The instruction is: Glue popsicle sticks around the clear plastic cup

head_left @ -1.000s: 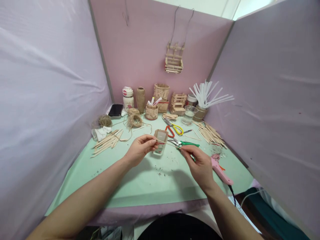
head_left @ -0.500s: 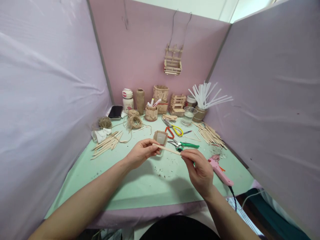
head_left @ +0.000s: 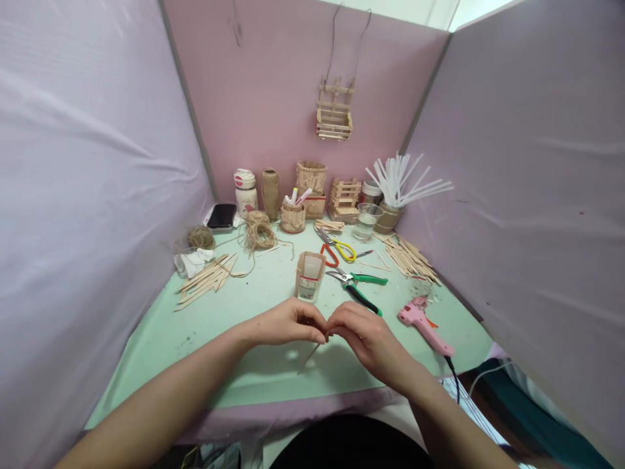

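My left hand (head_left: 293, 322) and my right hand (head_left: 368, 333) meet fingertip to fingertip above the near part of the table. Both are closed in a pinch on a thin wooden craft stick (head_left: 309, 357), which points down towards me; its upper end is hidden by the fingers. Just beyond them stands a clear plastic container (head_left: 308, 281) with wooden sticks along its rim and a red-edged label. Right of it lie pruning shears (head_left: 359, 294) with green and black handles, and scissors (head_left: 346, 250) with red and yellow handles.
A pink glue gun (head_left: 426, 327) lies at the right, its cable running off the table edge. Loose wooden sticks (head_left: 410, 258) lie behind it, more sticks (head_left: 205, 281) at the left. Twine (head_left: 260, 233), a cup of water (head_left: 367, 223) and white glue sticks (head_left: 398, 185) stand further back.
Both hands have come together and closer to me. The stick has turned from lying across between them to pointing down towards me. The container now shows fully.
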Motion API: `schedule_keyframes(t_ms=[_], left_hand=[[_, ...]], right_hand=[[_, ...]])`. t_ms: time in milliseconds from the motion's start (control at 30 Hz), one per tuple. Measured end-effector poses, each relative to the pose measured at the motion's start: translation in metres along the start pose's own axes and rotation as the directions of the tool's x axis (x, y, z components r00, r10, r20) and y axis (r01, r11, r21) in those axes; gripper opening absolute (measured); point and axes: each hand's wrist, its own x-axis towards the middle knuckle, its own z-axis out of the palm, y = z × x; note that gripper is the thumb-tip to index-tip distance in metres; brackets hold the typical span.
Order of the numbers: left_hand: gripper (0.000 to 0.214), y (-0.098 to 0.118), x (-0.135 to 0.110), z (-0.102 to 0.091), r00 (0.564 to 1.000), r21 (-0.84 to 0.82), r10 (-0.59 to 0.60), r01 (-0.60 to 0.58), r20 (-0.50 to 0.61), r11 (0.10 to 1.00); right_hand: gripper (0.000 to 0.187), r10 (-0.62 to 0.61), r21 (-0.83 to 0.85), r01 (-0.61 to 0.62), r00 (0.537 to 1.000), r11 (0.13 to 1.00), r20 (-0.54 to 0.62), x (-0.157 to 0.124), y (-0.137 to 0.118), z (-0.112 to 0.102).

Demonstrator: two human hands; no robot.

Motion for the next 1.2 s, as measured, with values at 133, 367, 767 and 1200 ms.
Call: schedule_keyframes(t_ms=[133,367,767,1200], left_hand=[[0.025,-0.001,-0.001,0.001,0.997,-0.099,-0.077,0.076,-0.001,0.992],[0.028,0.007,-0.007,-0.008,0.999,-0.160,-0.023,0.017,-0.035,0.987],[0.017,0.017,-0.051,-0.082,0.823,-0.048,0.230,-0.297,-0.520,0.954],[0.022,0.015,-0.050,-0.081,0.885,-0.018,0.169,-0.196,-0.433,0.980]], right_hand=[[0.020,-0.018,0.030,0.018,1.000,0.999,-0.022,0.001,-0.003,0.003],[0.039,0.355,-0.230,-0.375,0.926,0.898,-0.126,-0.019,0.023,-0.044],[0.033,0.885,-0.643,-0.686,0.465,0.340,-0.028,-0.057,0.095,-0.106],[0.018,0.786,-0.505,-0.705,0.613,0.498,-0.081,-0.064,0.069,-0.119]])
